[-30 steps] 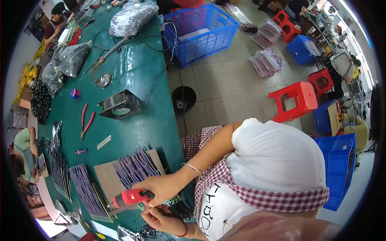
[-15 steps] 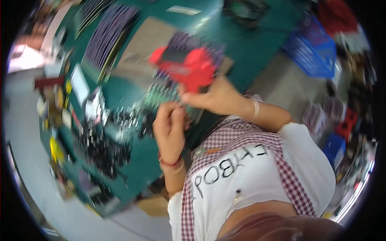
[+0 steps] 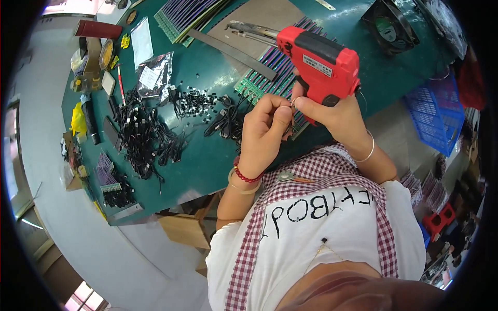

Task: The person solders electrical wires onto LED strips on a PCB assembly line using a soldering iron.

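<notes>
My right hand [image 3: 345,122] is wrapped round the handle of a red and black soldering gun [image 3: 319,62]. Its long metal tip points left, above the brown board on the table. Close by on the left, my left hand [image 3: 262,132] is closed in a pinch. A thin wire end [image 3: 293,102] shows between the thumbs and fingertips of both hands. The rest of that wire is mostly hidden by my fingers. Just beyond my hands lies a row of narrow circuit board strips [image 3: 251,88] with green ends, and a flat metal bar [image 3: 233,54] rests across them.
Left of my hands lie bundled black cables [image 3: 137,137], small metal connectors [image 3: 194,102] and a silver bag [image 3: 154,76]. More board strips [image 3: 181,18] are stacked at the back. A black fan [image 3: 390,27] stands at the back right, and a blue basket [image 3: 436,111] beyond the table's right edge.
The view has turned and sharpened, shifting the table down and left. My right hand has swung the soldering gun right of the boards. Both hands stay close together.
</notes>
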### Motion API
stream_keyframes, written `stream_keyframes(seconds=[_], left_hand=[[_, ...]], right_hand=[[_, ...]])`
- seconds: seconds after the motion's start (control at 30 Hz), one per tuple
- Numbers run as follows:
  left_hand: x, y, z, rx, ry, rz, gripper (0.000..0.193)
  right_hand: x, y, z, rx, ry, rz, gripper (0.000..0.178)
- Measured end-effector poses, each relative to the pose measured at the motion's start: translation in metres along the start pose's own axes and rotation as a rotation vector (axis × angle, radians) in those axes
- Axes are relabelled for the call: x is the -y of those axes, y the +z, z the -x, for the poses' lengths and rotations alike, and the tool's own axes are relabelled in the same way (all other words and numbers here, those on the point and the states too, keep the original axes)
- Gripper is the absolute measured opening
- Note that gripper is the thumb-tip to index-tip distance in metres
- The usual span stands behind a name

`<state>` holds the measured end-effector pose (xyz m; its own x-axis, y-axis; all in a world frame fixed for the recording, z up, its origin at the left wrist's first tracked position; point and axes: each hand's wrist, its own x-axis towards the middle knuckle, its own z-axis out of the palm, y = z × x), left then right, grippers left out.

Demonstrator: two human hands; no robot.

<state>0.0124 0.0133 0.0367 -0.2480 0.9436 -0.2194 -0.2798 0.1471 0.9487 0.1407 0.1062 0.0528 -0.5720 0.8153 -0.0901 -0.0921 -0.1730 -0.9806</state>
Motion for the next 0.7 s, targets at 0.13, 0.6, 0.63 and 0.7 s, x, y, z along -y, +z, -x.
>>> stream_keyframes(seconds=[0.13,0.6,0.63,0.7], left_hand=[[-0.001,0.005,-0.001,-0.105,0.068,-0.148,0.011],[-0.014,-0.011,0.025,-0.212,0.183,-0.575,0.007],[-0.015,-0.012,0.025,-0.22,0.203,-0.621,0.007],[-0.018,-0.012,0.026,-0.222,0.225,-0.67,0.007]], right_hand=[[0.0,0.001,0.002,-0.02,0.016,0.089,0.017],[-0.01,0.015,0.012,0.129,0.109,0.045,0.015],[-0.011,0.016,0.011,0.141,0.092,0.044,0.016],[-0.009,0.016,0.012,0.163,0.144,0.048,0.016]])
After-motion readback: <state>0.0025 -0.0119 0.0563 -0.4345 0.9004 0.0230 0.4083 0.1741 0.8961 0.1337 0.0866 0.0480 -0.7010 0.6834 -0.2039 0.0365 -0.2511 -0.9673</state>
